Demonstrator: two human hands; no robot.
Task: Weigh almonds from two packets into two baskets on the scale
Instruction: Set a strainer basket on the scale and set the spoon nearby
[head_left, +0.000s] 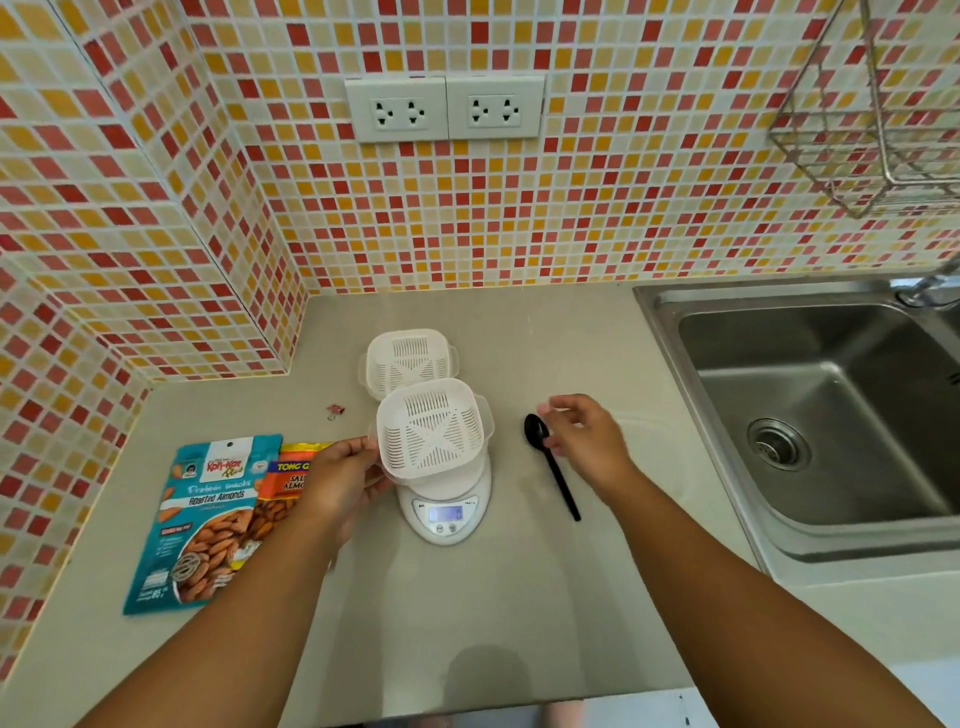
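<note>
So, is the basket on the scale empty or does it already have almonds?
Empty. The basket on the scale shows only its bare white slotted bottom, with no almonds inside.

A white slotted basket (434, 430) sits on the white scale (445, 506), its lit display facing near. A second matching basket (408, 359) rests on the counter just beyond. To the left lie two almond packets, the teal one (200, 525) overlapping the orange one (280, 493).

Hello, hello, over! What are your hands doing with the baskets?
Left hand grips near basket on the scale, basket empty. Right hand open over the black spoon. Both almond packets untouched. Nothing blocking.
</note>
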